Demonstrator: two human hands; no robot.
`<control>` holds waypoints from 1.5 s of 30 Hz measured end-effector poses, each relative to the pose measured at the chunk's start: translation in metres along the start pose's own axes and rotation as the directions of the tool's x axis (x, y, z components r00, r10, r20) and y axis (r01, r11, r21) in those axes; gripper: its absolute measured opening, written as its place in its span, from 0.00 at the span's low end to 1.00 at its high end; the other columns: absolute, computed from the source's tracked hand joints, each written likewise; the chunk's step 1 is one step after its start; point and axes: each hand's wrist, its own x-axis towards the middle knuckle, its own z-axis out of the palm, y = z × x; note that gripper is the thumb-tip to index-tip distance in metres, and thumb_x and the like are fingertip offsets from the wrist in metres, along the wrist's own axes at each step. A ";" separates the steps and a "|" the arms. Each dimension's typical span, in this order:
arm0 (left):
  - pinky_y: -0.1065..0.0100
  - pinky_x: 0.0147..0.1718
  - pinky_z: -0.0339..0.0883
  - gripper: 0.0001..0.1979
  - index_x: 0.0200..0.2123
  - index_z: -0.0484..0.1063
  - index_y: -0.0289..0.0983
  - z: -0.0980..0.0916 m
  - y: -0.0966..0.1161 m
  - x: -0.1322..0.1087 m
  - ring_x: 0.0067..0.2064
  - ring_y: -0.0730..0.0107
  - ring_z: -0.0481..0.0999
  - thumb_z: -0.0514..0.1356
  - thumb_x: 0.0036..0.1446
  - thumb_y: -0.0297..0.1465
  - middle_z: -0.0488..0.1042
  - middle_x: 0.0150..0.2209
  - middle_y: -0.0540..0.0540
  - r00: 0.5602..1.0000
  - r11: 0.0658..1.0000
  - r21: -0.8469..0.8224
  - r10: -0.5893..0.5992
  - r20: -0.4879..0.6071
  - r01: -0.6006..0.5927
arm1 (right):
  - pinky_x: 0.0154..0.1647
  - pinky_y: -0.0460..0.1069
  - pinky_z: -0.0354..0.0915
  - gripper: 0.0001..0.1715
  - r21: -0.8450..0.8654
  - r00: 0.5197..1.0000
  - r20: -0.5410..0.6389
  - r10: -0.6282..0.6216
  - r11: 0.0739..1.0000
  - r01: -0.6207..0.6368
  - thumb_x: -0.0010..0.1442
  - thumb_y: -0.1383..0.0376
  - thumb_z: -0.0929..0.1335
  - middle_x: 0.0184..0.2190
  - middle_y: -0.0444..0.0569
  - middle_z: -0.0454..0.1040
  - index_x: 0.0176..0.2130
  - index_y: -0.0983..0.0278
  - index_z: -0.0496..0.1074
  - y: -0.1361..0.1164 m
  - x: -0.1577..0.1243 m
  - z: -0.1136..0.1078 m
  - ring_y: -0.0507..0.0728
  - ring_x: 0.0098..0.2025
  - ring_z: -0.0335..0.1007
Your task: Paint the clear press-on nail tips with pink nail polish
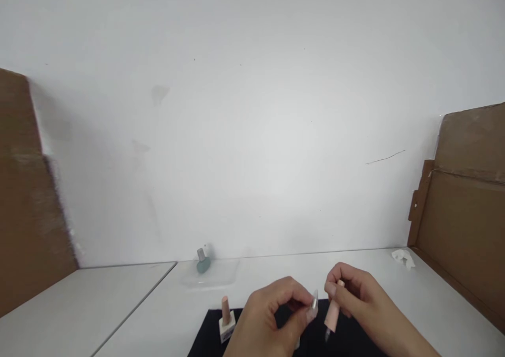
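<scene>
My left hand (pixel 276 315) pinches a small clear, shiny piece (pixel 314 303) between thumb and fingertips; it resembles a false nail tip, but its exact kind is unclear. To the right, my right hand (pixel 359 299) is closed around the pale pink cap of a nail polish brush (pixel 332 315), its bristle end pointing down. The brush and the clear piece are a short way apart. Left of my left hand, a nail polish bottle (pixel 226 328) with a peach cap stands on a black mat (pixel 207 336). A pale thing under my left hand is mostly hidden.
Behind, a teal nail polish bottle (pixel 203 263) with a grey cap stands on a clear tray (pixel 221 279). Crumpled white tissue (pixel 403 257) lies at the back right of the white table (pixel 158 320). Cardboard panels (pixel 465 225) flank both sides, with a white wall (pixel 252 136) behind.
</scene>
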 end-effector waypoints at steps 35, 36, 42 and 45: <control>0.56 0.46 0.74 0.08 0.26 0.80 0.46 -0.018 0.007 -0.009 0.32 0.61 0.81 0.63 0.56 0.35 0.82 0.26 0.53 0.974 0.998 -0.044 0.026 -0.224 -0.037 | 0.37 0.49 0.72 0.06 -0.397 0.946 -0.076 -0.316 0.880 0.262 0.71 0.63 0.64 0.35 0.47 0.80 0.39 0.59 0.69 0.087 0.016 0.057 0.57 0.35 0.79; 0.56 0.46 0.74 0.07 0.26 0.80 0.46 -0.018 0.007 -0.009 0.33 0.61 0.81 0.63 0.56 0.35 0.82 0.26 0.53 0.973 0.998 -0.044 0.029 -0.228 -0.041 | 0.37 0.49 0.71 0.07 -0.400 0.947 -0.075 -0.311 0.880 0.257 0.71 0.63 0.63 0.35 0.47 0.80 0.39 0.59 0.68 0.087 0.016 0.057 0.56 0.35 0.78; 0.58 0.43 0.75 0.07 0.27 0.81 0.46 -0.020 0.003 -0.007 0.32 0.61 0.82 0.63 0.55 0.34 0.82 0.26 0.53 0.977 0.997 -0.022 0.064 -0.202 -0.069 | 0.38 0.49 0.71 0.06 -0.409 0.952 -0.044 -0.303 0.875 0.260 0.70 0.62 0.64 0.36 0.48 0.79 0.41 0.59 0.70 0.086 0.016 0.061 0.57 0.36 0.78; 0.58 0.43 0.75 0.07 0.28 0.82 0.46 -0.021 0.004 -0.007 0.32 0.61 0.81 0.63 0.55 0.34 0.83 0.27 0.53 0.981 0.998 -0.016 0.058 -0.188 -0.062 | 0.43 0.50 0.72 0.06 -0.412 0.946 -0.017 -0.323 0.865 0.287 0.69 0.63 0.65 0.38 0.47 0.78 0.44 0.59 0.72 0.086 0.015 0.062 0.57 0.38 0.78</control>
